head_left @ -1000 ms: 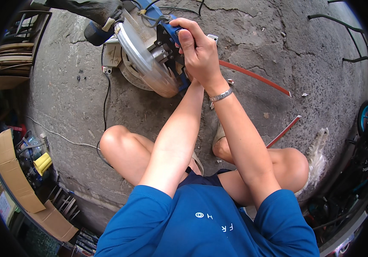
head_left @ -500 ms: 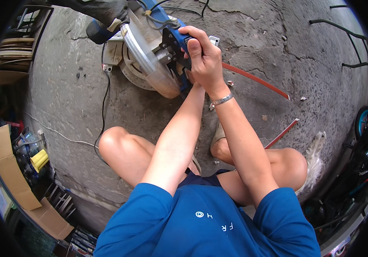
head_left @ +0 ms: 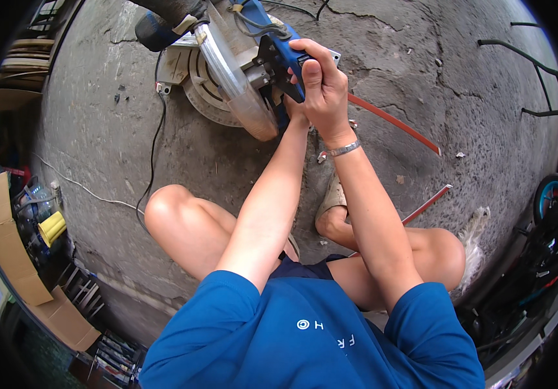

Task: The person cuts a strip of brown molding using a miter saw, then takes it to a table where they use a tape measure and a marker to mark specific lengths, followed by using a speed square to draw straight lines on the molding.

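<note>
My right hand [head_left: 321, 91] is closed round the blue handle [head_left: 285, 48] of a circular mitre saw with a clear curved blade guard [head_left: 237, 84] and a metal base [head_left: 207, 97]. My left hand [head_left: 295, 110] reaches under the handle beside the guard; its fingers are mostly hidden behind my right hand and the saw, so what they hold is unclear. A long flat orange-red strip [head_left: 396, 123] reaches rightward from behind my right hand. Another red strip [head_left: 425, 207] lies near my right knee.
Black and white cables cross the cracked concrete [head_left: 117, 129] on the left. Cardboard [head_left: 3, 227], a yellow object [head_left: 52, 228] and stacked rounds [head_left: 26, 55] line the left side. Bent black tubes [head_left: 519, 48] and a teal-rimmed wheel [head_left: 548, 198] are at right. White fur [head_left: 473, 243] shows beside my right knee.
The saw's handle and my right hand have shifted right and slightly down in the picture, my right hand still gripping it. The surroundings at the left have shifted slightly.
</note>
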{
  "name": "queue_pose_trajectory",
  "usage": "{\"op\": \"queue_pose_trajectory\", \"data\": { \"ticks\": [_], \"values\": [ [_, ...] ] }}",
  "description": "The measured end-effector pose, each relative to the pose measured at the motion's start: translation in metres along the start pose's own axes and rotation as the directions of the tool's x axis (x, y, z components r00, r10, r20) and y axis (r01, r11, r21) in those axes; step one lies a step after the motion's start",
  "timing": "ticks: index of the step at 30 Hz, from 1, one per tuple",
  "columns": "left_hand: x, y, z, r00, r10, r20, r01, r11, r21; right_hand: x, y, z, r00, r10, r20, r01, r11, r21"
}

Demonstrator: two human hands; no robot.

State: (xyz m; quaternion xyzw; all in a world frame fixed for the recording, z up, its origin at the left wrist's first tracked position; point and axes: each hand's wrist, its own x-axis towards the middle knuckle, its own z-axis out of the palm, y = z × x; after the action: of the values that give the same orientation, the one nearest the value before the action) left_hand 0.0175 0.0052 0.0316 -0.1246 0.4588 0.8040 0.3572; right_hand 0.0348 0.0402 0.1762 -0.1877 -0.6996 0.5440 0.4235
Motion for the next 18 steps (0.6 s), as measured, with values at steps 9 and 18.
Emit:
{"op": "queue_pose_trajectory", "data": {
  "ticks": [9, 18],
  "values": [
    [0.002, -0.003, -0.005, 1.000, 0.008, -0.011, -0.008, 1.000, -0.025, -0.008, 0.005, -0.002, 0.999, 0.017, 0.027, -0.017, 1.000, -0.001],
    [0.011, -0.014, -0.010, 1.000, -0.007, -0.010, 0.007, 0.997, -0.070, -0.017, 0.018, -0.008, 0.999, -0.035, 0.038, 0.037, 0.998, -0.044]
  ]
}}
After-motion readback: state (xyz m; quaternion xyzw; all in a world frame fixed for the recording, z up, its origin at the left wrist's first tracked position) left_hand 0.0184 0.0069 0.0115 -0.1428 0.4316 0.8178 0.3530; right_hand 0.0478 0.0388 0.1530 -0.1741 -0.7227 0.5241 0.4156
